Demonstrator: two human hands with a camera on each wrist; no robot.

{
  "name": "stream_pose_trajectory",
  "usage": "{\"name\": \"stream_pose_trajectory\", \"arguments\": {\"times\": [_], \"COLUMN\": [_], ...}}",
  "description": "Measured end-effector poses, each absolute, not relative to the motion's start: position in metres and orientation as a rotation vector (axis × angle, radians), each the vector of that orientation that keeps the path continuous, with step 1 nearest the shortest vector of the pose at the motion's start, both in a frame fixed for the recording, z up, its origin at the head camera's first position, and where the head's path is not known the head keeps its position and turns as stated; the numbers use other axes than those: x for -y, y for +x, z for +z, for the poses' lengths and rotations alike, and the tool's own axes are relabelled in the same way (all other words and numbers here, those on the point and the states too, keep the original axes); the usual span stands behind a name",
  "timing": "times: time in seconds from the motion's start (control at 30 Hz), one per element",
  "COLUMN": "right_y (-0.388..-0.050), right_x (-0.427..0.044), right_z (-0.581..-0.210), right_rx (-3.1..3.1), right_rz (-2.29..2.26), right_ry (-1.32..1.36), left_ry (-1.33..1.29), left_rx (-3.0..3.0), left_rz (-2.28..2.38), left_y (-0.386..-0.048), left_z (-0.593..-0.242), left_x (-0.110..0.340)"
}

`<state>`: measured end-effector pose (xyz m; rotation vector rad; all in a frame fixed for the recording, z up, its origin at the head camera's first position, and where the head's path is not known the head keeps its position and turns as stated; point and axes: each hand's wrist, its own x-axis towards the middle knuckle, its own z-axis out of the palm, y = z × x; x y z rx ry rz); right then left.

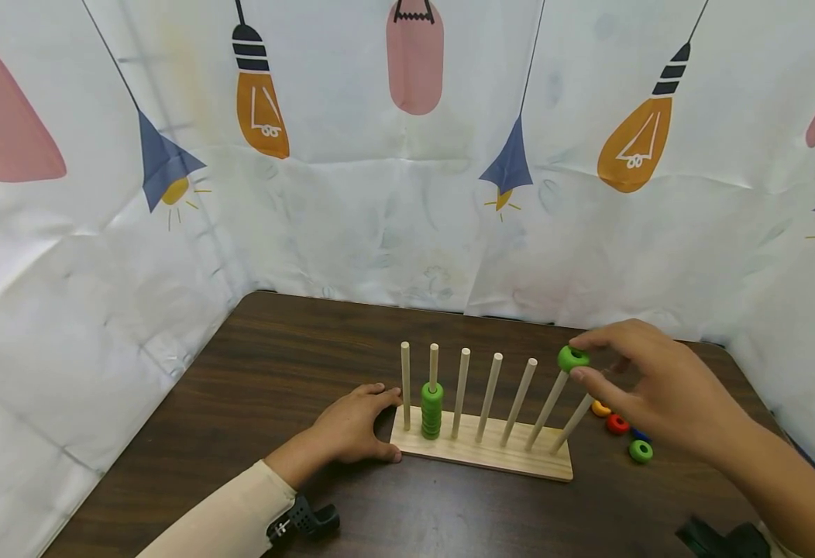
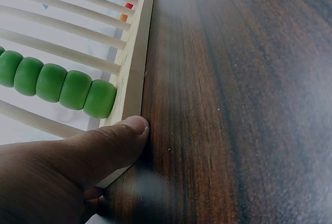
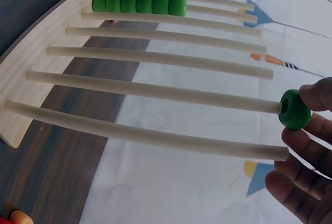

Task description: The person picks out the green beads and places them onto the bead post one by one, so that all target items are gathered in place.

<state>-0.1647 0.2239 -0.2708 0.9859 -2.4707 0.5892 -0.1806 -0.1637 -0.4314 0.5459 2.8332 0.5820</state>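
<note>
A wooden peg rack (image 1: 480,448) with several upright pegs stands on the table. Its second peg from the left carries a stack of green beads (image 1: 431,411). My left hand (image 1: 352,425) holds the rack's left end, with the thumb (image 2: 116,143) against the front edge of the base and the fingers behind. Between thumb and fingertips, my right hand (image 1: 651,380) pinches a green bead (image 3: 295,110). This bead is at the tip of the second peg from the right (image 3: 155,90); whether the peg enters its hole, I cannot tell.
Right of the rack lie loose beads: a green one (image 1: 641,451), a red one (image 1: 617,423), an orange one (image 1: 600,408) and a partly hidden blue one (image 1: 639,435). A printed cloth (image 1: 379,232) hangs behind the dark wooden table (image 1: 296,349).
</note>
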Motion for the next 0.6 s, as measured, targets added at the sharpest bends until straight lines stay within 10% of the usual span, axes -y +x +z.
{"name": "stream_pose_trajectory", "arguments": {"times": [0.6], "right_y": [-0.17], "right_x": [-0.209], "right_z": [-0.27], "right_rx": [2.396], "right_rz": [0.624], "right_ry": [1.102], "left_ry": [0.551], "left_rx": [-2.844], "left_rz": [0.575], "left_y": [-0.181], "left_z": [-0.433], "left_x": [0.164]}}
